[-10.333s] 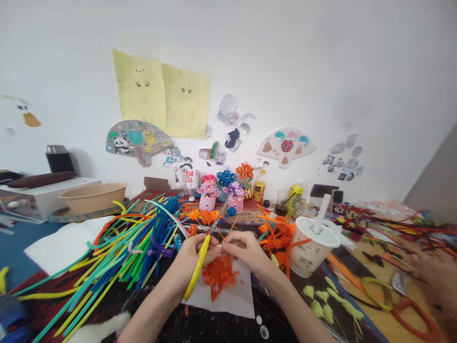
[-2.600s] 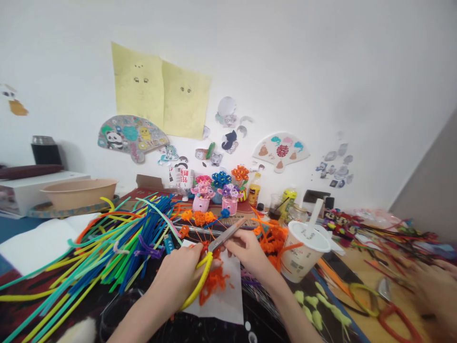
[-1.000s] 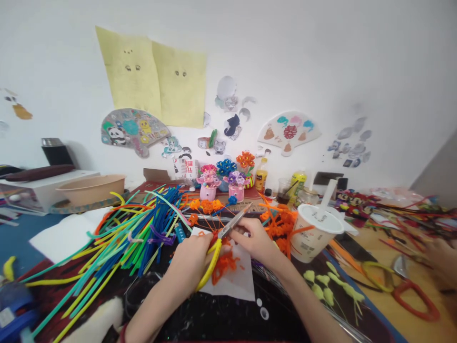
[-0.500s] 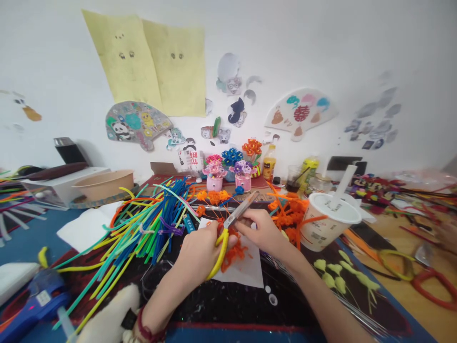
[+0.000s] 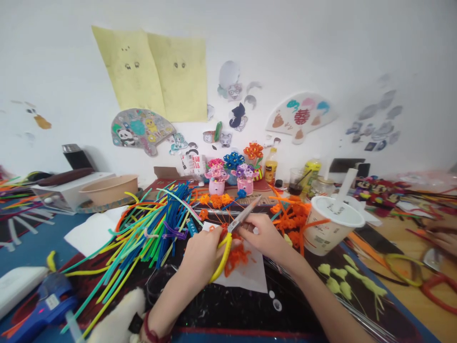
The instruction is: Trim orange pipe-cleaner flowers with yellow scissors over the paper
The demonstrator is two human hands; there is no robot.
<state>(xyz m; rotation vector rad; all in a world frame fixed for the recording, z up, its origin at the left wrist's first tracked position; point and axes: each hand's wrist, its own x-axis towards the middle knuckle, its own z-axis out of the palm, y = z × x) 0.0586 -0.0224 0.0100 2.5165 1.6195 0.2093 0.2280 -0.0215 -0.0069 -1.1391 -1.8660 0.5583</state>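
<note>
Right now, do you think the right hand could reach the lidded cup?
Probably yes: the cup stands to the right of the right hand, with orange fuzzy pieces partly between, which a lifted hand should clear.

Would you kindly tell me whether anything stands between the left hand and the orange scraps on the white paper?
Yes, as the camera sees it: the yellow handle of the scissors in the left hand lies between it and the orange scraps on the white paper. Nothing else visible stands there.

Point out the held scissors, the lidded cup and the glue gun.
Held scissors (image 5: 234, 224): head view, base of blades.
Lidded cup (image 5: 325, 234): head view, side wall.
Glue gun (image 5: 53, 287): head view, blue body.
</note>
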